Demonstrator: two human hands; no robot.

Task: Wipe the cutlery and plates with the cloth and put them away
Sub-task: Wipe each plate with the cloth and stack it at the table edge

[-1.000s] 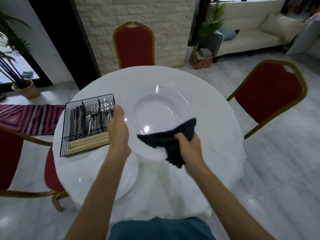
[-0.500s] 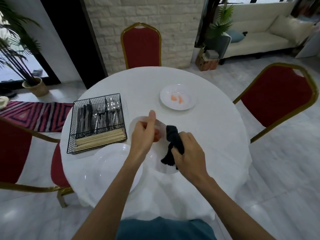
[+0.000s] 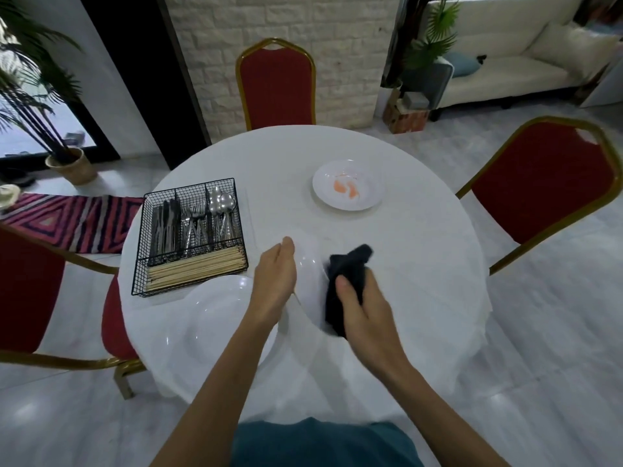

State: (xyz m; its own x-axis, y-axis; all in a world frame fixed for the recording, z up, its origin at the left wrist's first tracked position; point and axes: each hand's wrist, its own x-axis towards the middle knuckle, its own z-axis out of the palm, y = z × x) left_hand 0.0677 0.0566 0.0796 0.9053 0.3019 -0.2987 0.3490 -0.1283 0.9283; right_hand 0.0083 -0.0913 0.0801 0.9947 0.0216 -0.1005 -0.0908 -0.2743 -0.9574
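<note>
holding a small plate (image 3: 309, 276) by its left rim, the left grip (image 3: 274, 284) is closed on the edge with the thumb pointing away from the person. the fingers on the far side are hidden behind the hand. the plate is blurred and tipped, just above the near middle of the round white table (image 3: 421, 247).

the right grip (image 3: 365, 310) is closed tight round a bunched black cloth (image 3: 347, 274), thumb on top. the cloth lies against the right part of the small plate. one end of it sticks up past the fingers and the other end hangs down toward the person.

a second dish, the smeared plate (image 3: 347, 190), sits flat on the far side of the table, well apart from both hands, with orange marks in its middle. a large plate (image 3: 215, 318) lies on the near left of the table, partly under the left forearm.

a wire basket (image 3: 188, 190) stands on the left of the table, just beyond the large plate. its upright compartments hold knives (image 3: 165, 227) on the left, forks (image 3: 195, 224) in the middle and spoons (image 3: 222, 203) on the right. chopsticks (image 3: 199, 267) lie across its near compartment.

red chairs with gold frames stand round the table; one red chair (image 3: 278, 85) faces the person from the far side.
</note>
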